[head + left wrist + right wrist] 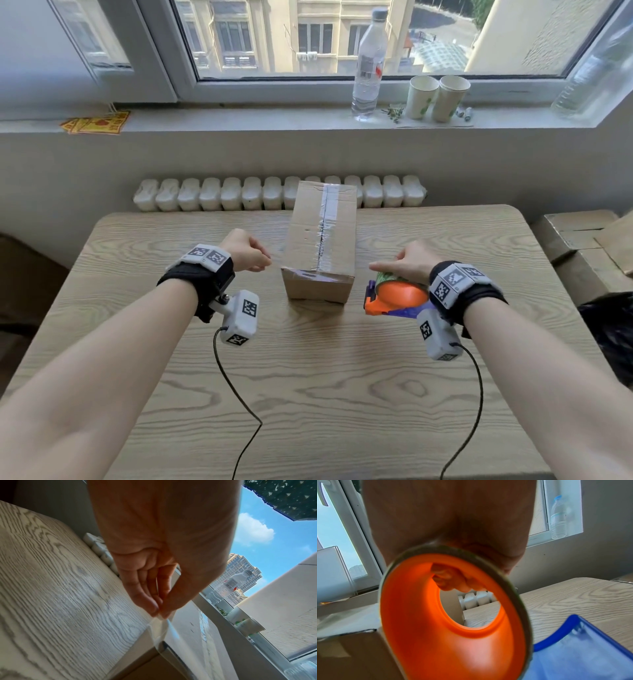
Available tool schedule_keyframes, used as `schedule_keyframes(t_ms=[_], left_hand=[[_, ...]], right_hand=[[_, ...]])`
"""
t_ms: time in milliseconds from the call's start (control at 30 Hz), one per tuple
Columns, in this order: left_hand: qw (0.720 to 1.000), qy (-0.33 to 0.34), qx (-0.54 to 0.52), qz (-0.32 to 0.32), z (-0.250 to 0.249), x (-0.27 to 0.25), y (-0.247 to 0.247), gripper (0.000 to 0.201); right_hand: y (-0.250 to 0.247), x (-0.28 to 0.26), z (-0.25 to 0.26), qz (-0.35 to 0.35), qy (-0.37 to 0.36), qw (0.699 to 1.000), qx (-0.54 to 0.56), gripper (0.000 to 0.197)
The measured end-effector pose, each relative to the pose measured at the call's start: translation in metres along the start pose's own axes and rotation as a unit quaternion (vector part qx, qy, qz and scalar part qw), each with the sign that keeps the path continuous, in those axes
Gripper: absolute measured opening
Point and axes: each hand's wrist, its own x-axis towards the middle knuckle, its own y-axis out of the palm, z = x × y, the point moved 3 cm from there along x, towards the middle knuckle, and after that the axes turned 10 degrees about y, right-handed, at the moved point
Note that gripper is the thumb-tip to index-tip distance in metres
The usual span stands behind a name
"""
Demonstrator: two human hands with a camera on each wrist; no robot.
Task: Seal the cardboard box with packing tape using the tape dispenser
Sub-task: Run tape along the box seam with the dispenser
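Observation:
A long cardboard box [322, 240] stands on the wooden table [308, 394], with clear tape wrinkled along its top seam. My left hand [255, 260] is just left of the box's near corner. Its thumb and fingertips [154, 607] pinch the end of a clear tape strip [157, 627], which runs down to that corner. My right hand [407, 263] is to the right of the box and grips the orange and purple tape dispenser [394, 298]. Its fingers [452, 580] curl through the orange hub [453, 622], and the index finger points toward the box.
A white radiator [222, 193] runs behind the table's far edge. On the window sill stand a water bottle [368, 65] and two paper cups [438, 97]. Stacked cardboard boxes [582, 246] sit off the table's right side. Cables hang from both wrist cameras over the near table.

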Motion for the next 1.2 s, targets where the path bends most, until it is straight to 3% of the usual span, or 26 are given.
schedule_keyframes(t_ms=[600, 700, 867, 1066, 1200], left_hand=[[0.999, -0.016, 0.019, -0.020, 0.010, 0.020, 0.015, 0.017], [0.997, -0.003, 0.073, -0.016, 0.005, 0.017, 0.019, 0.036], [0.992, 0.003, 0.121, -0.030, 0.002, 0.012, 0.023, 0.040], [0.990, -0.031, 0.138, -0.017, 0.010, 0.016, 0.022, 0.060], [0.972, 0.055, 0.220, -0.060, -0.003, 0.009, 0.029, 0.055]], right_hand=[[0.014, 0.012, -0.003, -0.016, -0.002, 1.000, 0.012, 0.057], [0.017, 0.012, -0.005, -0.017, -0.001, 1.000, 0.018, 0.057], [0.019, 0.010, -0.005, -0.025, 0.005, 0.999, 0.025, 0.056], [0.018, 0.003, -0.006, -0.037, 0.009, 0.999, 0.030, 0.055], [0.016, 0.001, -0.005, -0.017, 0.006, 0.999, 0.039, 0.058]])
